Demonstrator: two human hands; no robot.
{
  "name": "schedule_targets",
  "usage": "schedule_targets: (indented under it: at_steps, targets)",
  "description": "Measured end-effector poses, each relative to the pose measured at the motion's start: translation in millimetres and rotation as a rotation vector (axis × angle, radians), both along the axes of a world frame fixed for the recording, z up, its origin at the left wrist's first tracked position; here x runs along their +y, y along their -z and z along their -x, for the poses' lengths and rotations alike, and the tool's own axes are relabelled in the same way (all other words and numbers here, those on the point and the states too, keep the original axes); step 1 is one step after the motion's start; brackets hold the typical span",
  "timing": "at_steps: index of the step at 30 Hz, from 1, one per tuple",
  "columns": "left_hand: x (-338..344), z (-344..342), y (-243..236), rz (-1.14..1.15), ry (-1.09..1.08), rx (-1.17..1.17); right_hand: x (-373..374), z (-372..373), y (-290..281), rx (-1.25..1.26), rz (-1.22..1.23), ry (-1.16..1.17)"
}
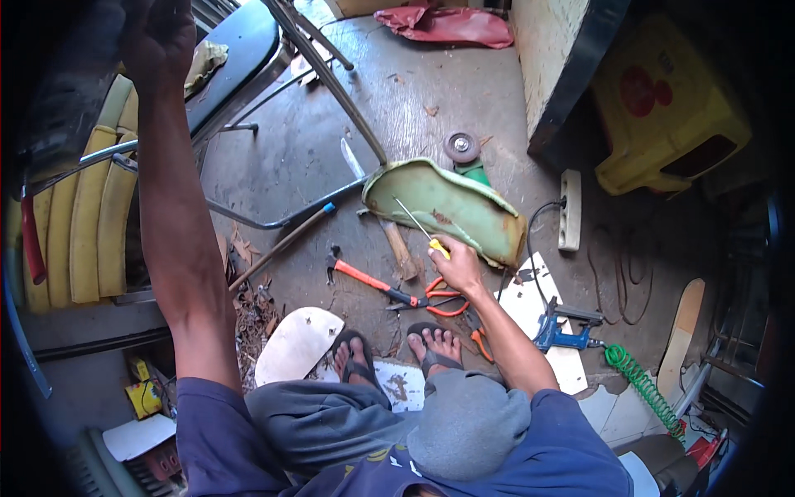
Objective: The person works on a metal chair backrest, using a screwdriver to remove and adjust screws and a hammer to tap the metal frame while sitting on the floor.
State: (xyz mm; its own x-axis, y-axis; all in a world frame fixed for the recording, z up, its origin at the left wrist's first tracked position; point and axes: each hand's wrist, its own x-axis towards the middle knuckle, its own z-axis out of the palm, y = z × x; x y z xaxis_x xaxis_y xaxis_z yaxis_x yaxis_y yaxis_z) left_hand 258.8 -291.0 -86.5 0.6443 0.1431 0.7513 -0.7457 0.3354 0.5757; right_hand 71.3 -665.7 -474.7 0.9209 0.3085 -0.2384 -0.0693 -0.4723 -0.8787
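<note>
My right hand (457, 267) is closed around the yellow handle of a screwdriver (437, 245). Its thin metal shaft points up and left over a worn, pale green seat cover or shell (489, 222), which lies on the floor by a metal tube frame (364, 132). My left arm stretches far up, and the left hand (161, 41) is at the upper left edge, beside a folding chair with a dark blue panel (240, 50). Its fingers are dark and partly cut off, so what they do is unclear. Near my feet are an orange-handled claw hammer (368, 276) and orange-handled pliers (445, 298).
An angle grinder (464, 149) lies behind the green piece. To the right are a white power strip (569, 211), a blue staple gun (563, 331) with a green coiled hose (646, 385), and a yellow plastic stool (671, 108). Yellow pads (91, 224) stack up at left.
</note>
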Motion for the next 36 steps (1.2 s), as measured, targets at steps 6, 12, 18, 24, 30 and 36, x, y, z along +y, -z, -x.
schedule_targets:
  at_steps: [6, 12, 18, 24, 30, 36]
  targets:
    - [1.1, -15.7, -3.3, -0.189, 0.176, -0.029, -3.7, 52.4, 43.2, -0.125, 0.270, 0.050]
    - [-27.7, 7.4, -4.6, 0.153, -0.189, -0.015, 57.2, 49.9, 38.1, -0.304, 0.233, -0.371]
    - [-30.3, -2.3, -8.4, 0.398, -0.013, 0.116, 100.7, 89.8, 83.9, -0.572, 0.519, -0.536]
    - [1.8, -4.8, -5.9, 0.307, 0.101, -0.009, 51.3, 42.0, -40.2, 0.038, 0.193, -0.519]
    - [-10.5, -2.7, -2.1, 0.176, -0.048, -0.124, 42.1, -84.7, -234.7, -0.547, -0.077, -0.194]
    - [-15.2, -2.4, -3.6, 0.154, -0.057, -0.144, 154.6, -121.3, -293.8, -0.728, -0.716, 0.077]
